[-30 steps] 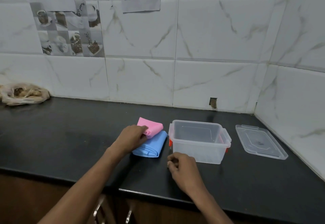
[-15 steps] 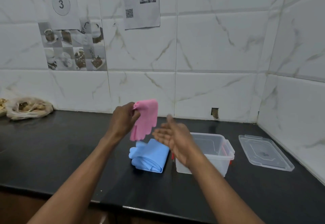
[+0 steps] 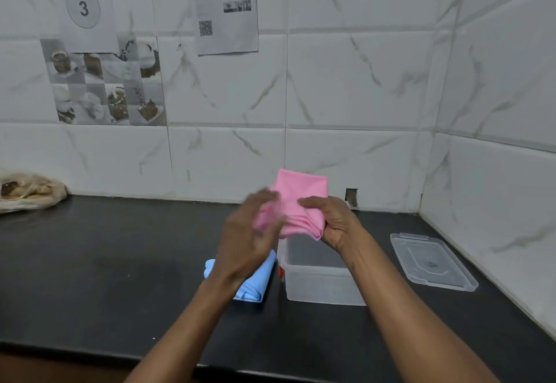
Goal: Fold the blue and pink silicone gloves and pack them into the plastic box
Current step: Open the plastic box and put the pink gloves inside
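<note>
Blue glove (image 3: 255,280) first, since it's the leftmost task item: it's folded and lying on the black counter (image 3: 105,262), just beside the left wall of the plastic box (image 3: 319,280), maybe touching it, hard to say with the forearm in the way. Its long axis looks like it runs front to back alongside the box.

Next over, the left hand (image 3: 249,238) is up in the air above and a bit left of the box. It's blurry, fingers half curled, and seems to be pinching the left edge of the pink glove (image 3: 298,205), though I honestly can't tell how firm that hold is. The pink glove is bunched between both hands, hanging right over the box's back-left corner and not touching it. It's a loose wad right now, not a neat fold, top edge standing up, lower folds drooping toward the box opening.

Right hand (image 3: 334,223) is closed on the glove's right side and bottom, directly above the box, so that one's nearer for the drop, I'd guess. Box looks empty, so basically straight down is the move once the fold is tidy.

Right of the box, well apart, the clear lid (image 3: 433,262) lies flat on the counter.
</note>
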